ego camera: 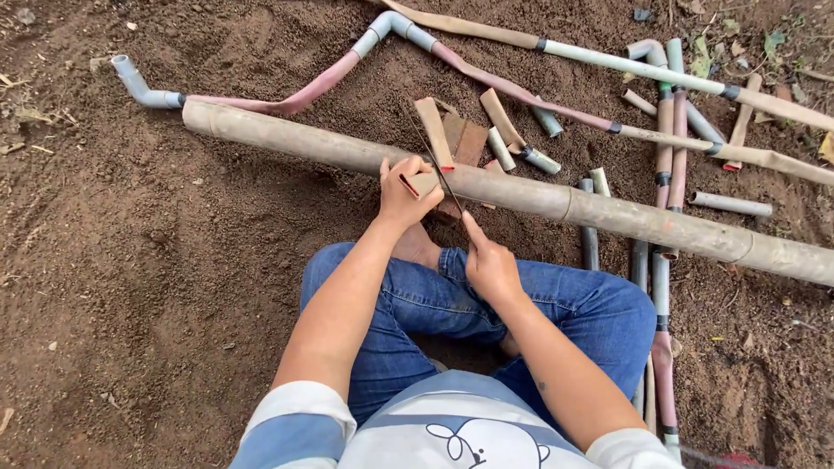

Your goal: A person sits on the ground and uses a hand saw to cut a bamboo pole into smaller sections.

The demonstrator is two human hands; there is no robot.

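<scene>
Left hand [405, 189] clamps a short flat tan hose piece [423, 182] against the long brown bamboo pole [539, 196] while the right hand [488, 265], closed round a thin dark saw blade [432, 155], should stroke evenly, hose pinned firm.

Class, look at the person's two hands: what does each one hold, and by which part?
The left hand grips a short hose piece around its middle, against the bamboo pole. The right hand holds a thin blade by its near end.
</scene>
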